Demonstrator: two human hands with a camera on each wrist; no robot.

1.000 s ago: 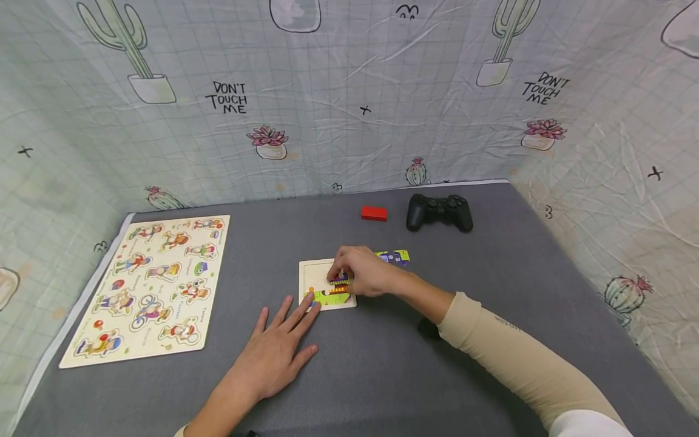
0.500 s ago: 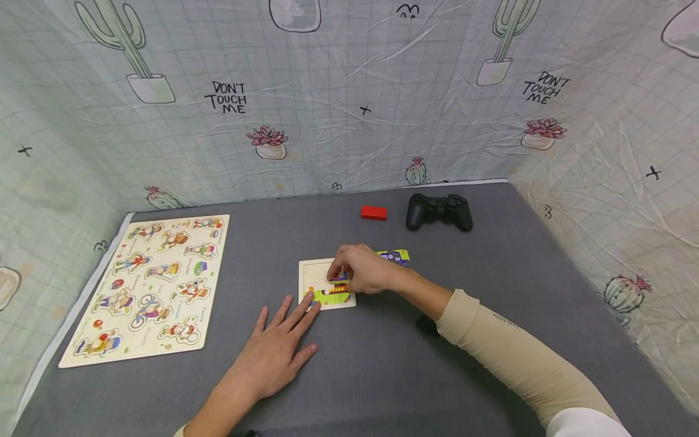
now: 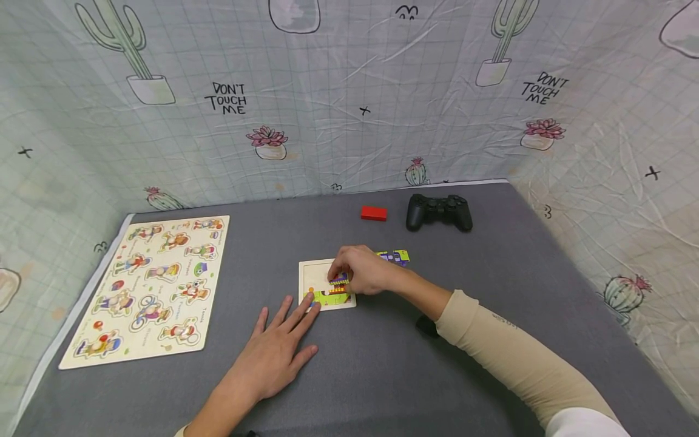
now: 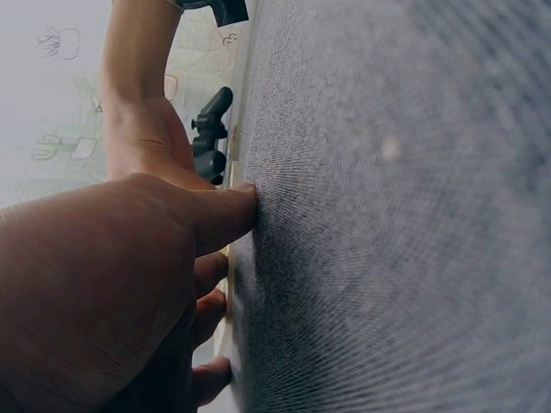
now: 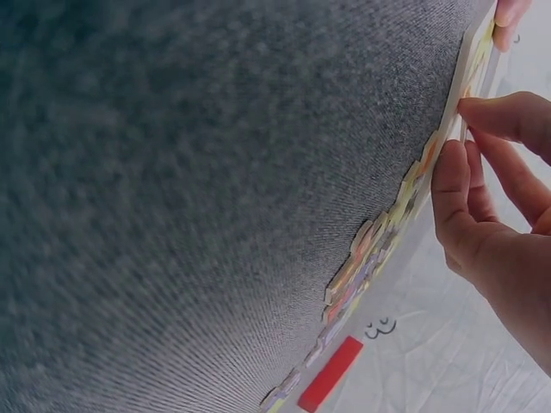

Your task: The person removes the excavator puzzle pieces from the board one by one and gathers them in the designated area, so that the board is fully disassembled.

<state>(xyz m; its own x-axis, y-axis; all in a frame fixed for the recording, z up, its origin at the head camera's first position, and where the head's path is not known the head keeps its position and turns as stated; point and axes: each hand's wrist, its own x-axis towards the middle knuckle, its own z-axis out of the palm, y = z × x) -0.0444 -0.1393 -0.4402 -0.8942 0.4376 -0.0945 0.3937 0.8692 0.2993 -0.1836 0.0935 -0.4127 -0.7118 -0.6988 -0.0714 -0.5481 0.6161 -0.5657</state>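
Observation:
The small wooden puzzle tray (image 3: 317,269) lies mid-table, with yellow-green pieces (image 3: 327,298) along its near side. Above its right half, my right hand (image 3: 364,270) pinches a purple puzzle piece with a striped edge (image 3: 339,280) between thumb and fingers. In the right wrist view, the right hand (image 5: 499,198) has its fingertips at the tray's edge. My left hand (image 3: 275,355) lies flat with spread fingers, two fingertips on the tray's near left corner. The left wrist view shows the left hand (image 4: 112,275) with its thumb on the cloth.
A large wooden board with figures (image 3: 182,261) lies at the left. Behind the tray are a red block (image 3: 374,213) and a black game controller (image 3: 439,212). Loose puzzle pieces (image 3: 401,257) lie just beyond my right hand; the right wrist view shows several in a row (image 5: 379,237).

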